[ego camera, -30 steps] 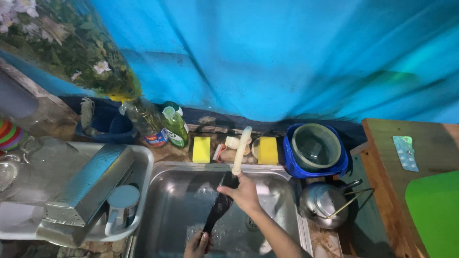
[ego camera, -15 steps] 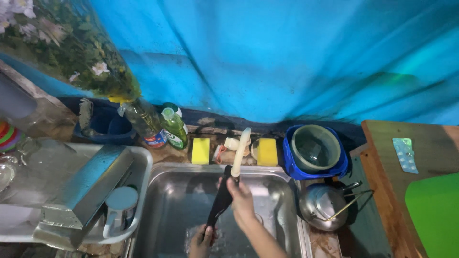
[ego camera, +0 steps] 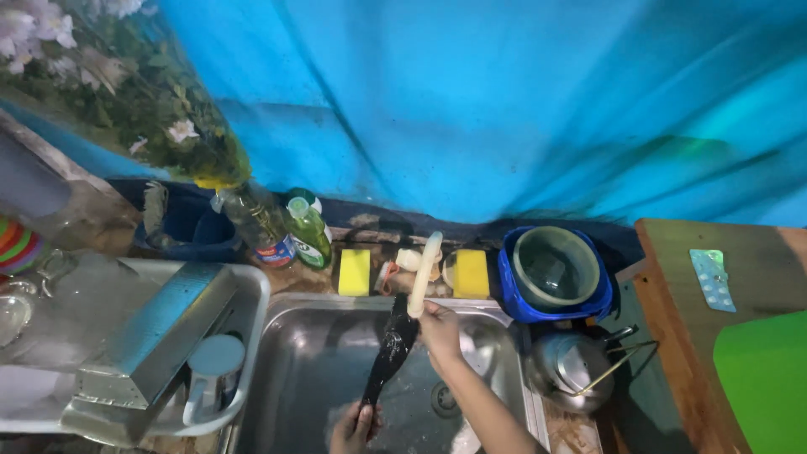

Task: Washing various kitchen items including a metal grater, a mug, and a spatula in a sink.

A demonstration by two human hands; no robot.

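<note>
Rinsing step, by the look of it: your left hand (ego camera: 351,427) closes its fingers on the handle end of a black spatula (ego camera: 388,356), low centre of the frame over the steel sink (ego camera: 294,370). Your right hand (ego camera: 441,329) wraps the cream tap spout (ego camera: 423,273). Next calls for steady grip; wet plastic is slick. 2 yellow sponges (ego camera: 354,271) sit on the ledge above.

I have a single view, from the camera on the person's head, looking steeply down and forward over the steel sink (ego camera: 290,378) close below, toward the blue tarp (ego camera: 504,101) on the far side; no second view overlaps it.
</note>
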